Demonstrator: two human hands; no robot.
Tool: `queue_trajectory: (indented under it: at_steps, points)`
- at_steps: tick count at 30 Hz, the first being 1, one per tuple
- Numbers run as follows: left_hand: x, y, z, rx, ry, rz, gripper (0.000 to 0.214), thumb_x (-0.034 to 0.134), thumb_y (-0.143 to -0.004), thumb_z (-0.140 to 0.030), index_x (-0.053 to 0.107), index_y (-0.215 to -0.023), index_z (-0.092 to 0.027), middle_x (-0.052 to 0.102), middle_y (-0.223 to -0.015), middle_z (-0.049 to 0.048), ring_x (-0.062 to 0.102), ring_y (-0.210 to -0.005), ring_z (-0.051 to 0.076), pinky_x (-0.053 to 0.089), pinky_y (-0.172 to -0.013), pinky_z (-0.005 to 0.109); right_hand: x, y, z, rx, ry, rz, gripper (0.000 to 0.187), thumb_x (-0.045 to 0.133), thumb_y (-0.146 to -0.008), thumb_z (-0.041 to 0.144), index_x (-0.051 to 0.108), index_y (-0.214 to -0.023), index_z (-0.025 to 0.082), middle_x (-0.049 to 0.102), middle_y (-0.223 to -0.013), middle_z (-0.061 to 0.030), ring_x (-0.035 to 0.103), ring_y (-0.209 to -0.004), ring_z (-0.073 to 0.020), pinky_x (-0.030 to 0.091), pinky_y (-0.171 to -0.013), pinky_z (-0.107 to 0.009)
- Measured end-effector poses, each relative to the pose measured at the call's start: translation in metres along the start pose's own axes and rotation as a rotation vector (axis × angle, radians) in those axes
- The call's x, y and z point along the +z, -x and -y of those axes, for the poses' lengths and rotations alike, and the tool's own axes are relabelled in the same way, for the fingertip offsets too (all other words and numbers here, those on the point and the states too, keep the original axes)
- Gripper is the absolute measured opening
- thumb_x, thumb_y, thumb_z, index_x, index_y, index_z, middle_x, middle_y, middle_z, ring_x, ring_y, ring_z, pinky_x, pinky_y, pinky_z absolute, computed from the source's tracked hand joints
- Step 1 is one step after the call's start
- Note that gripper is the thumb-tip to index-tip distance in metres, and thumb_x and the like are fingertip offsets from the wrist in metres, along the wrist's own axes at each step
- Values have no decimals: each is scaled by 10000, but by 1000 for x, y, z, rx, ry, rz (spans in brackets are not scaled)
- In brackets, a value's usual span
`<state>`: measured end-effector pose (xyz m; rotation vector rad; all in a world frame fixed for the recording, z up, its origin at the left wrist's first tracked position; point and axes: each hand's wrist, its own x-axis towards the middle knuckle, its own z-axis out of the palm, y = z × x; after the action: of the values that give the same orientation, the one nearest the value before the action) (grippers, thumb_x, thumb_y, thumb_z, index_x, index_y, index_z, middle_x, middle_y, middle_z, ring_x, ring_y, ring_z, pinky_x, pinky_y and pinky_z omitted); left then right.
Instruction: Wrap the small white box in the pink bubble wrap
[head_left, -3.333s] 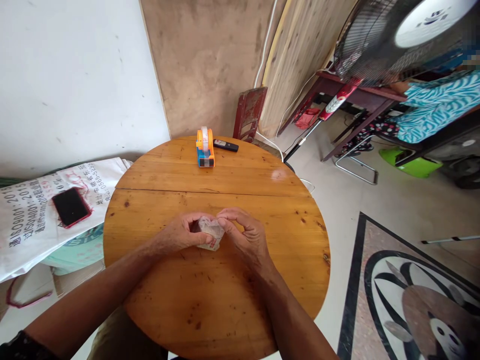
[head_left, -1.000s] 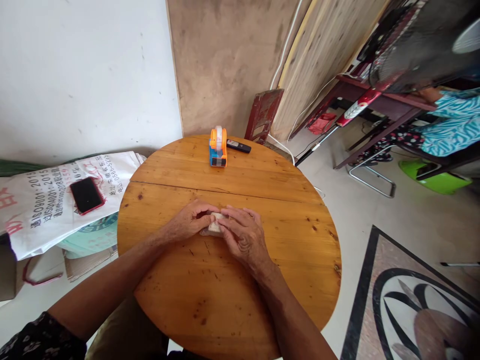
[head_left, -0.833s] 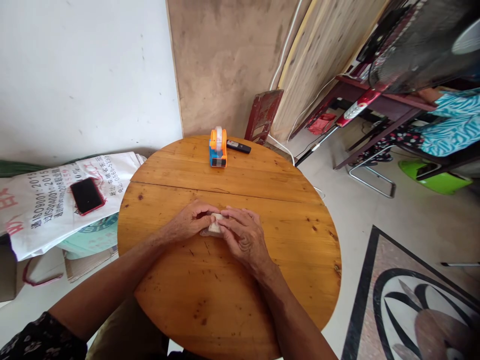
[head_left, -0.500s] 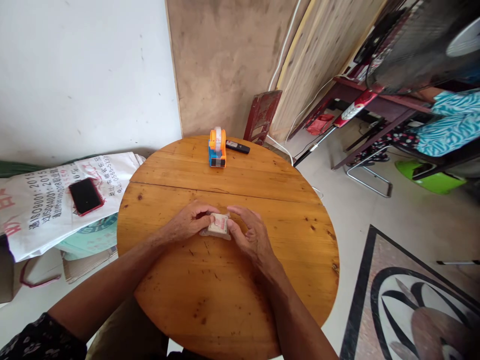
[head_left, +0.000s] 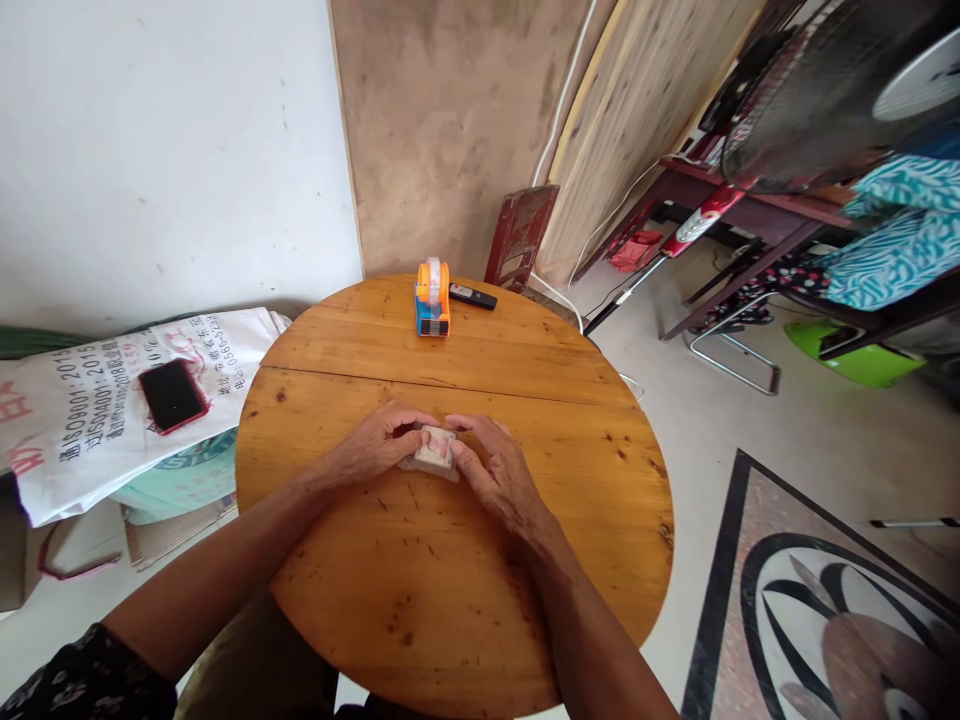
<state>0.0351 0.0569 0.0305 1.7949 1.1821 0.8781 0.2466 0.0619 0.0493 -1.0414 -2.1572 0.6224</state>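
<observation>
A small white square packet [head_left: 436, 452] in clear wrapping, with pinkish-red print on top, is at the middle of the round wooden table [head_left: 450, 600]. My left hand [head_left: 384, 440] grips its left side, thumb on the top edge and fingers curled behind. On the right side, my right hand [head_left: 496, 468] has its thumb pressed on the packet's edge and its fingers bent round the far corner. What the packet contains cannot be made out.
Toward the back of the table stand an orange and blue tape dispenser [head_left: 433, 298] and a black remote control [head_left: 472, 296]. A phone [head_left: 173, 395] lies on a white printed sack [head_left: 97, 400] at left. Behind are a red chair [head_left: 519, 235] and a standing fan [head_left: 810, 100]; a person sits at right.
My right hand has moved slightly left, and its fingers are closer round the packet. The left hand keeps its hold. The view has shifted a little.
</observation>
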Motion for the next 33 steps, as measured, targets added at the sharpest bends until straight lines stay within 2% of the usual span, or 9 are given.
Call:
queue_trajectory:
  at_steps: [3,6,14,21,26,30,33]
  points:
    - [2,1,5,-39,29,-29,309,558,-873,-334,707,-1101,-187,700,-1042,70,614,-950,213,464,-843,325,-3,1,-2,3,-19,-86,239,519,-920,314,646,-1113,254,705,-1107,-62,629,-1053,-246,449,-963,-425]
    - [3,1,10,-42,97,-49,328,572,-873,-348,698,-1127,-183,681,-1108,86,621,-997,219,470,-867,332,-4,1,-3,1,-26,-117,202,535,-912,291,659,-1068,260,715,-1066,-50,639,-1031,-240,453,-953,-422]
    - [1,2,11,-17,152,-125,296,585,-854,-302,706,-1105,-202,664,-1170,92,608,-1059,234,469,-922,375,1,1,-6,-88,17,-95,134,599,-857,251,683,-961,258,701,-1030,-58,645,-993,-235,469,-889,-418]
    - [2,1,9,26,211,-93,282,603,-844,-288,712,-1089,-199,655,-1219,103,607,-1094,242,470,-946,386,4,0,-4,-165,78,-58,190,657,-805,223,661,-992,252,673,-1091,-69,624,-1010,-232,453,-890,-413]
    - [3,1,9,56,190,-64,244,586,-854,-263,719,-1043,-187,682,-1146,99,606,-1087,233,455,-964,381,9,0,-5,-172,97,-37,157,642,-808,199,664,-958,241,681,-1092,-66,615,-1008,-230,439,-898,-413]
    - [3,0,8,50,162,-60,239,583,-847,-259,713,-1035,-188,695,-1099,84,615,-1035,221,460,-948,369,14,0,-5,-188,126,-73,76,608,-862,226,679,-887,239,697,-1069,-62,622,-989,-219,436,-878,-399]
    - [3,0,9,54,153,-66,240,578,-846,-260,709,-1034,-188,698,-1079,77,619,-1015,217,462,-942,365,17,0,-4,-192,145,-92,119,572,-896,236,686,-862,245,709,-1050,-63,627,-967,-219,433,-866,-403]
